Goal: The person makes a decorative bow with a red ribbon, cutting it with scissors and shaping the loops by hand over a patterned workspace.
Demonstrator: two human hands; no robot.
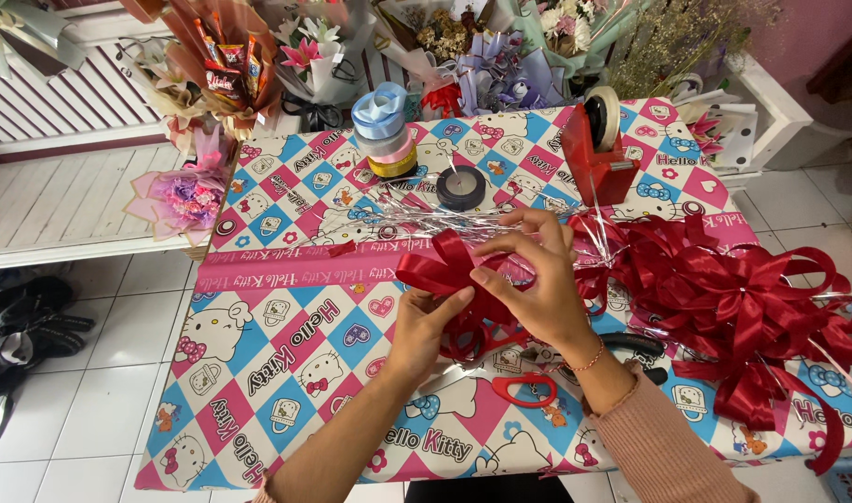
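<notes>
Nearest you, red-handled scissors lie on the tabletop, just below your grip. Your left hand pinches the red ribbon bow from underneath, fingers closed on its gathered centre; your right hand curls over the top, fingertips closed on a loop. The ribbon looks light, soft and slick, likely to slip or crease, so hold it at the gathered middle, not the loops. Right of your grip lies a pile of finished red bows. Beyond it stand a black tape roll, stacked ribbon spools and a red tape dispenser. No container shows its contents.
</notes>
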